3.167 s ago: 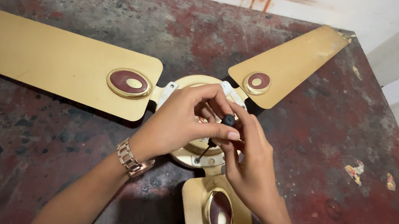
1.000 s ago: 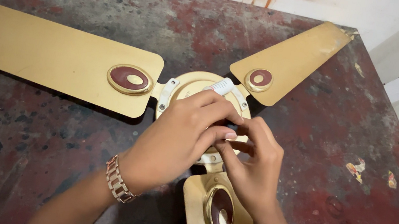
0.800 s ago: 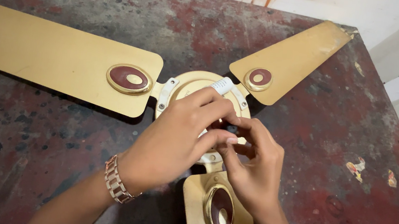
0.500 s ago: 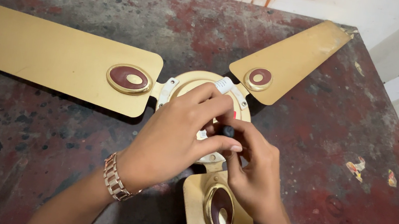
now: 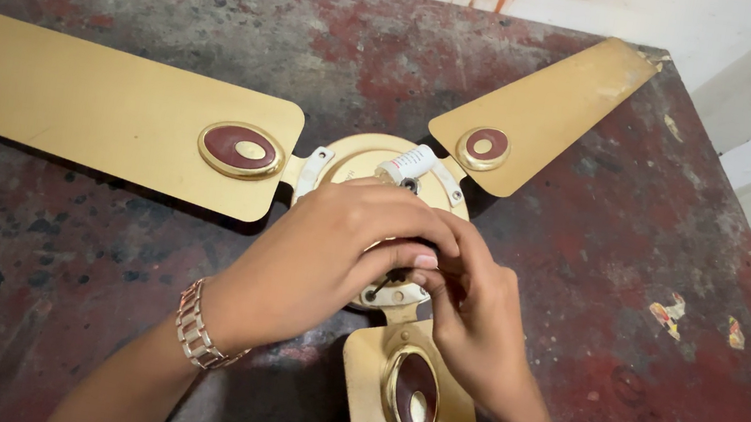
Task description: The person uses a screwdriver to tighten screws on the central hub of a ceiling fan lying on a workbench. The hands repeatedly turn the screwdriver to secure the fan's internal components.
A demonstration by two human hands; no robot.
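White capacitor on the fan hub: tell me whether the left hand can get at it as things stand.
Probably yes. The white capacitor lies bare on the hub, just beyond the left hand, nothing covering it.

A single head-worn camera looks steeply down and slightly forward, close enough that the left hand (image 5: 319,262) and right hand (image 5: 478,319) fill the lower centre of the frame. The gold ceiling fan (image 5: 373,157) spreads across the middle on a worn red table (image 5: 583,270). A pale wall (image 5: 715,24) edges the top and upper right, though its distance is probably not judgeable.

Fan hub (image 5: 359,155) centre under both hands (image 5: 387,271)
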